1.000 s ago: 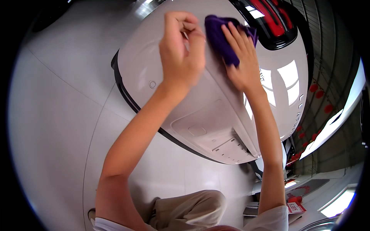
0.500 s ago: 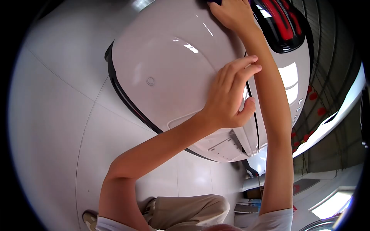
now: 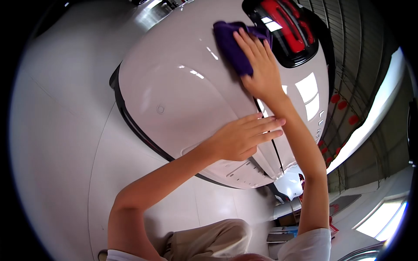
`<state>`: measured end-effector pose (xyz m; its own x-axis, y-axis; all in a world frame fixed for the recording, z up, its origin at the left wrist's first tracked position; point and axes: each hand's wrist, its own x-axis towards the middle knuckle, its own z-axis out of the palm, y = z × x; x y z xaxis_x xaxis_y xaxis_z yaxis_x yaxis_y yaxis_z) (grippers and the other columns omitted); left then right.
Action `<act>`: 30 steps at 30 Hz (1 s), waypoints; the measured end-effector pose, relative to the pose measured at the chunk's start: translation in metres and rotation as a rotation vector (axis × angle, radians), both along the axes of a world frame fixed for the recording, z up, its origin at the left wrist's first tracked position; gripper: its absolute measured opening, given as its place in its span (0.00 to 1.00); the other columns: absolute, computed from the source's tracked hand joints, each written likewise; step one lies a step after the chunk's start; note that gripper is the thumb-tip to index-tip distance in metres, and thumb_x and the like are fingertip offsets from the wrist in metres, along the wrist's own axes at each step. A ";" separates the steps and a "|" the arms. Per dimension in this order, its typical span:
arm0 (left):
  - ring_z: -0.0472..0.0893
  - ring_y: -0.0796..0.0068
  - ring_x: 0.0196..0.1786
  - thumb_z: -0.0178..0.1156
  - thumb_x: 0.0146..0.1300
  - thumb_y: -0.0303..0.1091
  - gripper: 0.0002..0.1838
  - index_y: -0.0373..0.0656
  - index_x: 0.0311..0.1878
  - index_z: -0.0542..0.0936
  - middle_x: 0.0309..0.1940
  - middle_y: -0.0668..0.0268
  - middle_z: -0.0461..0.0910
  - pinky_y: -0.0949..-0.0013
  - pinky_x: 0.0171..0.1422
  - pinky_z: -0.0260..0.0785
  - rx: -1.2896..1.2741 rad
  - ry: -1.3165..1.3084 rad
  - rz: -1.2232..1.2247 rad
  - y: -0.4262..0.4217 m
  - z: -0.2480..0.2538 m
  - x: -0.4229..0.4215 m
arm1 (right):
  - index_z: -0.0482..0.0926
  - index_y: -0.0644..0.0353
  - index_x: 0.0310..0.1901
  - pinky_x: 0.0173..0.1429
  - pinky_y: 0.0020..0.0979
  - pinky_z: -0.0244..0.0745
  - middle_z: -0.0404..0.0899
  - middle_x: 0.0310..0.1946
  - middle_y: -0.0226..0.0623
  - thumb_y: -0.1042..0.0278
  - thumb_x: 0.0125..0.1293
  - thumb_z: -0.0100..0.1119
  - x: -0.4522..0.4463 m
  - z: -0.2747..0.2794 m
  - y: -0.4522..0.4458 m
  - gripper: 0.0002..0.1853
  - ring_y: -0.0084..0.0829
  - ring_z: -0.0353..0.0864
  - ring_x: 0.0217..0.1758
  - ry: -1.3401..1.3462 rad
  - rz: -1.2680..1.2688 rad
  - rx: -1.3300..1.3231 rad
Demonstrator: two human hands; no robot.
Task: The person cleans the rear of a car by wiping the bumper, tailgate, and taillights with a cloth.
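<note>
A pale, glossy car rear (image 3: 165, 87) fills the middle of the view. My right hand (image 3: 261, 69) presses a folded purple cloth (image 3: 230, 48) onto the paint, just left of the red and black tail light (image 3: 291, 35). The thumb lies at the cloth's lower edge and the fingers stretch over it. Lower down, my left hand (image 3: 244, 137) is empty, fingers extended, at the body panel near the dark panel gap. Its fingertips come close to my right forearm; whether the palm touches the paint cannot be told.
Black trim (image 3: 139, 135) edges the car's lower side, above a pale tiled floor (image 3: 61, 143). My bent knee (image 3: 226, 235) is below. Red lanterns (image 3: 342, 105) hang under a dark ribbed ceiling at right, and boxes (image 3: 283, 230) stand at lower right.
My right hand has come down with the purple cloth, now fully in view beside the tail light. My left hand has shifted lower and its fingers have straightened. The whole view has moved slightly.
</note>
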<state>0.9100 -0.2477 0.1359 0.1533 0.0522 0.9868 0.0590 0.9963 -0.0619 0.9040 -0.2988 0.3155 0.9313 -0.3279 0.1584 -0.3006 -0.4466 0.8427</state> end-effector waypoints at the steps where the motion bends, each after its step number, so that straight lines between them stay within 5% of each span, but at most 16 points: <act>1: 0.65 0.63 0.79 0.55 0.56 0.18 0.41 0.48 0.78 0.65 0.78 0.64 0.64 0.55 0.82 0.58 0.010 -0.064 0.030 0.000 0.000 -0.002 | 0.63 0.51 0.77 0.84 0.51 0.48 0.64 0.78 0.37 0.69 0.50 0.61 -0.012 0.001 0.007 0.47 0.45 0.62 0.79 -0.001 -0.033 -0.027; 4: 0.63 0.65 0.80 0.55 0.60 0.21 0.42 0.48 0.80 0.62 0.80 0.66 0.62 0.57 0.83 0.57 0.002 -0.162 0.084 0.009 -0.003 -0.009 | 0.64 0.54 0.77 0.85 0.54 0.43 0.66 0.77 0.40 0.69 0.57 0.59 -0.050 0.002 0.036 0.41 0.47 0.62 0.80 -0.093 -0.095 -0.018; 6: 0.73 0.62 0.71 0.57 0.61 0.23 0.41 0.50 0.80 0.62 0.72 0.63 0.73 0.57 0.76 0.65 0.034 -0.157 -0.123 0.015 -0.002 -0.016 | 0.69 0.55 0.75 0.85 0.50 0.43 0.70 0.75 0.40 0.67 0.62 0.57 -0.096 0.004 0.052 0.36 0.45 0.64 0.79 -0.308 -0.136 0.132; 7: 0.73 0.62 0.71 0.57 0.61 0.23 0.41 0.50 0.80 0.62 0.72 0.63 0.73 0.57 0.76 0.65 0.019 -0.153 -0.103 0.018 -0.001 -0.009 | 0.72 0.58 0.72 0.84 0.46 0.49 0.74 0.71 0.41 0.68 0.64 0.56 -0.110 0.002 0.066 0.31 0.43 0.69 0.76 -0.534 -0.165 0.275; 9: 0.82 0.58 0.54 0.58 0.63 0.29 0.31 0.50 0.72 0.73 0.50 0.61 0.86 0.55 0.63 0.73 0.173 -0.392 -0.242 0.033 -0.002 0.006 | 0.77 0.65 0.64 0.77 0.38 0.64 0.82 0.61 0.42 0.66 0.69 0.54 -0.147 0.007 0.101 0.24 0.39 0.78 0.67 -1.164 -0.296 0.578; 10: 0.82 0.58 0.54 0.58 0.63 0.29 0.31 0.50 0.72 0.73 0.50 0.61 0.86 0.55 0.63 0.73 0.172 -0.393 -0.245 0.034 -0.004 0.006 | 0.80 0.68 0.60 0.72 0.34 0.72 0.85 0.56 0.43 0.65 0.70 0.53 -0.163 0.013 0.114 0.21 0.37 0.83 0.61 -1.569 -0.391 0.729; 13: 0.82 0.55 0.32 0.57 0.67 0.38 0.11 0.50 0.46 0.87 0.27 0.62 0.85 0.56 0.45 0.75 0.323 -0.589 -0.325 0.041 -0.006 0.019 | 0.82 0.68 0.53 0.57 0.35 0.84 0.87 0.48 0.45 0.60 0.69 0.56 -0.136 0.036 0.161 0.20 0.37 0.88 0.46 -1.946 -0.712 1.095; 16: 0.83 0.55 0.31 0.56 0.69 0.41 0.11 0.53 0.46 0.86 0.28 0.63 0.85 0.55 0.43 0.74 0.396 -0.827 -0.449 0.046 -0.005 0.040 | 0.82 0.68 0.52 0.57 0.39 0.85 0.87 0.46 0.45 0.61 0.71 0.54 -0.133 0.038 0.177 0.18 0.39 0.88 0.46 -2.142 -0.712 0.950; 17: 0.86 0.56 0.38 0.55 0.71 0.45 0.13 0.54 0.48 0.86 0.34 0.65 0.88 0.55 0.47 0.75 0.393 -0.989 -0.393 0.045 -0.006 0.041 | 0.82 0.67 0.51 0.57 0.40 0.85 0.87 0.46 0.46 0.60 0.72 0.54 -0.139 0.046 0.184 0.18 0.39 0.88 0.47 -2.174 -0.611 0.992; 19: 0.86 0.58 0.41 0.55 0.71 0.46 0.14 0.54 0.50 0.86 0.37 0.65 0.88 0.56 0.49 0.76 0.377 -1.054 -0.389 0.046 -0.016 0.037 | 0.82 0.65 0.49 0.61 0.44 0.84 0.87 0.48 0.47 0.60 0.75 0.52 -0.152 0.068 0.190 0.17 0.42 0.88 0.50 -2.187 -0.297 0.823; 21: 0.86 0.62 0.48 0.55 0.72 0.48 0.17 0.53 0.56 0.84 0.44 0.66 0.89 0.58 0.55 0.76 0.411 -1.209 -0.371 0.049 -0.014 0.043 | 0.79 0.65 0.58 0.66 0.45 0.81 0.84 0.54 0.49 0.60 0.75 0.50 -0.185 0.117 0.187 0.19 0.44 0.85 0.57 -2.024 0.048 1.045; 24: 0.86 0.63 0.45 0.56 0.72 0.48 0.17 0.52 0.56 0.83 0.43 0.66 0.89 0.57 0.52 0.76 0.434 -1.203 -0.416 0.045 -0.015 0.045 | 0.77 0.65 0.63 0.72 0.43 0.75 0.82 0.59 0.42 0.51 0.73 0.54 -0.149 0.166 0.152 0.27 0.40 0.83 0.63 -1.796 0.318 0.647; 26: 0.86 0.63 0.43 0.56 0.72 0.47 0.17 0.51 0.56 0.83 0.40 0.65 0.89 0.57 0.50 0.76 0.458 -1.200 -0.414 0.042 -0.014 0.048 | 0.79 0.64 0.60 0.57 0.37 0.81 0.84 0.55 0.40 0.50 0.74 0.55 -0.153 0.211 0.102 0.26 0.33 0.86 0.51 -1.673 0.337 0.452; 27: 0.86 0.62 0.40 0.56 0.72 0.47 0.16 0.51 0.55 0.83 0.38 0.65 0.88 0.57 0.48 0.76 0.483 -1.191 -0.407 0.041 -0.013 0.049 | 0.79 0.63 0.60 0.53 0.34 0.81 0.84 0.55 0.38 0.49 0.75 0.54 -0.134 0.217 0.081 0.25 0.31 0.87 0.46 -1.700 0.118 0.221; 29: 0.85 0.62 0.39 0.56 0.72 0.46 0.16 0.51 0.54 0.83 0.35 0.65 0.88 0.58 0.47 0.75 0.485 -1.161 -0.374 0.034 -0.018 0.043 | 0.78 0.64 0.62 0.55 0.38 0.80 0.83 0.58 0.48 0.53 0.75 0.51 -0.163 0.255 0.006 0.25 0.41 0.87 0.49 -1.025 -0.291 -0.173; 30: 0.85 0.61 0.38 0.56 0.72 0.45 0.15 0.50 0.53 0.83 0.32 0.65 0.87 0.58 0.45 0.75 0.498 -1.130 -0.353 0.033 -0.019 0.040 | 0.76 0.63 0.65 0.59 0.41 0.77 0.81 0.60 0.52 0.54 0.74 0.52 -0.152 0.245 -0.017 0.25 0.45 0.85 0.54 -0.787 -0.247 -0.320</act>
<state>0.9501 -0.2147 0.1173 -0.8473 -0.2303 0.4785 0.0985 0.8172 0.5678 0.7519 -0.3156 0.5603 0.4221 -0.3353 0.8422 -0.9027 -0.0702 0.4245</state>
